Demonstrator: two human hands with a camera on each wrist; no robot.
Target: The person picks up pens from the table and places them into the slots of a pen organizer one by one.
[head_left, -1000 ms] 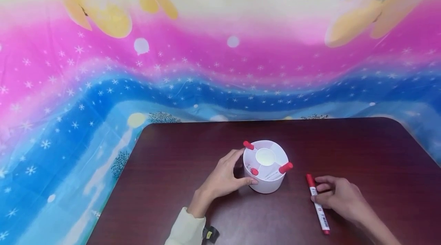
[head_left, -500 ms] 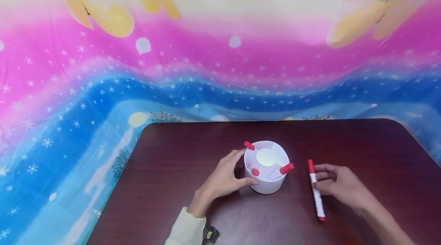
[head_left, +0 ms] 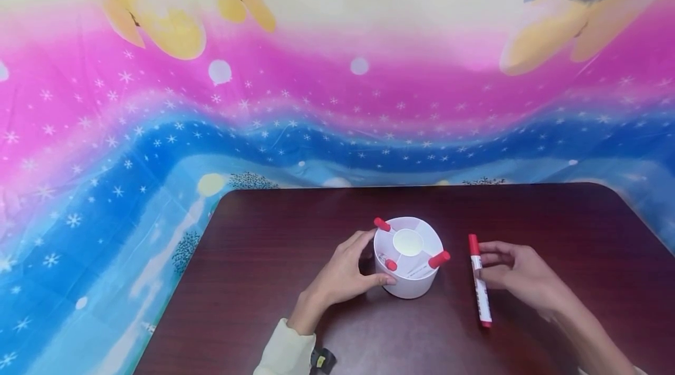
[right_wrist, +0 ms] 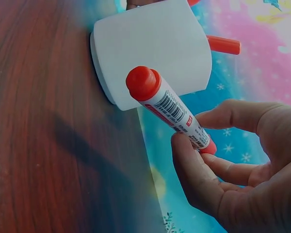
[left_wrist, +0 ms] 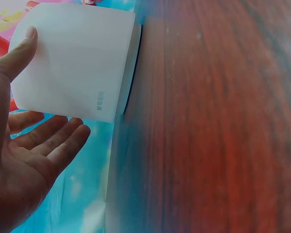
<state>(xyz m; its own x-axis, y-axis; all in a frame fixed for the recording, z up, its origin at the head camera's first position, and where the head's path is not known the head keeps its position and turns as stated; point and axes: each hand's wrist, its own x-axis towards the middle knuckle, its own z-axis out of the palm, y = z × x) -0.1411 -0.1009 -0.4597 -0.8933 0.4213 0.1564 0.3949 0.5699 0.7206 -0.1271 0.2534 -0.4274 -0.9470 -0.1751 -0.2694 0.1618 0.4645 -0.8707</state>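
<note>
A round white pen holder (head_left: 406, 287) with a divided top stands on the table, three red-capped markers (head_left: 439, 259) leaning in its outer compartments. My left hand (head_left: 340, 269) holds it from the left, thumb on the near wall and index finger round the far left side. The other fingers spread beside it in the left wrist view. To the right, my right hand (head_left: 519, 275) pinches a red-and-white whiteboard marker (head_left: 481, 293) between thumb and fingers, cap pointing away from me. In the right wrist view, the marker's red tail end (right_wrist: 143, 83) overlaps the holder, and a shadow lies on the tabletop.
The dark reddish-brown table (head_left: 274, 234) has rounded far corners. Behind it hangs a patterned cloth (head_left: 316, 94) in pink, blue and cream. A black strap-like item (head_left: 323, 359) sits by the left sleeve.
My right hand has raised the marker off the tabletop and moved it away from me, turning it more upright in the head view. The left hand and the pen holder have kept their places.
</note>
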